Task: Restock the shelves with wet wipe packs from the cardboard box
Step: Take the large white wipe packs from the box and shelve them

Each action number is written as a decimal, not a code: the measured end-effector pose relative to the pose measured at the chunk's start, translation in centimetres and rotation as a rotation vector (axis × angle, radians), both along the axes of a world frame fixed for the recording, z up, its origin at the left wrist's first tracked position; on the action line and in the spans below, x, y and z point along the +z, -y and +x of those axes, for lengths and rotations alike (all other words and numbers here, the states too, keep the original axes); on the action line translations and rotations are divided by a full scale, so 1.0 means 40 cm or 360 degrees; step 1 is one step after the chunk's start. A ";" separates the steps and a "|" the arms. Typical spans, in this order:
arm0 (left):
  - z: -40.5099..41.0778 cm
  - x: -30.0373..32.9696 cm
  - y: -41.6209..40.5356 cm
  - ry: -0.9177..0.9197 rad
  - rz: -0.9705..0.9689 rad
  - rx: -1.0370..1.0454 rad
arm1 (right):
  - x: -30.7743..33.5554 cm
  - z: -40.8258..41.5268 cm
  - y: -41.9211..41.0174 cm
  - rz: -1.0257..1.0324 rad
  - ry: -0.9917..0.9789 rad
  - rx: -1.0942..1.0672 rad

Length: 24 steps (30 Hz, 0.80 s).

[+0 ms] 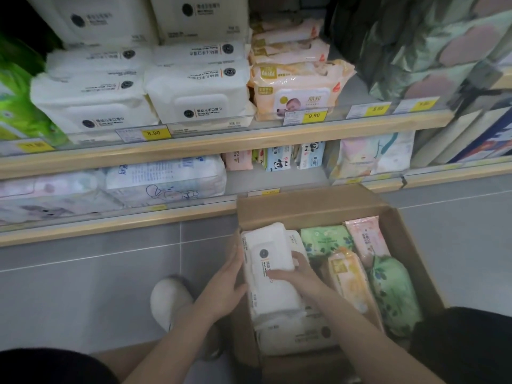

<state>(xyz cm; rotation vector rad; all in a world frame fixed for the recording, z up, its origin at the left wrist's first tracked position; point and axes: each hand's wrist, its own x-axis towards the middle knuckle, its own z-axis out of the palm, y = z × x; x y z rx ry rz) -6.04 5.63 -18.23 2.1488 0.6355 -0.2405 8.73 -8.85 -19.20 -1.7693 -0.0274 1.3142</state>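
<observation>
Store aisle: shelves (221,139) at 12 o'clock, mostly stocked. Box (399,245) at 5 o'clock, nearly full; left hand (224,284) and right hand (302,275) clasp a white pack (266,261).

grey tiled floor (83,273), dim light

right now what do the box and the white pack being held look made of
Box: plain brown corrugated cardboard by its matte walls and folded flap. White pack: soft, slightly glossy plastic film, judging by wrinkles and sheen, probably with a rigid flip lid.
</observation>
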 end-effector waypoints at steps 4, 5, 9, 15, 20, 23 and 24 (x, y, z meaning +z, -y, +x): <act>-0.001 -0.001 0.001 -0.0028 0.0043 -0.0009 | 0.028 0.007 -0.010 -0.0018 -0.0115 0.0058; -0.001 0.003 0.004 -0.0033 0.0045 -0.0011 | 0.037 0.000 -0.012 -0.0039 -0.0119 0.0069; 0.002 0.022 0.004 -0.0082 0.0059 -0.0018 | 0.044 -0.023 -0.014 -0.0037 -0.0015 -0.0064; 0.033 0.060 0.024 0.0022 0.0191 0.0017 | 0.142 0.057 0.025 0.0047 0.0219 -0.0163; 0.088 0.052 0.118 0.0121 0.0165 -0.0125 | 0.223 0.168 0.151 0.0076 0.0386 -0.0270; 0.118 0.014 0.161 0.0002 0.0118 -0.0209 | 0.259 0.215 0.233 0.0136 0.0446 -0.0380; 0.129 0.003 0.168 -0.0067 0.0111 -0.0217 | 0.265 0.227 0.255 0.0168 0.0467 -0.0438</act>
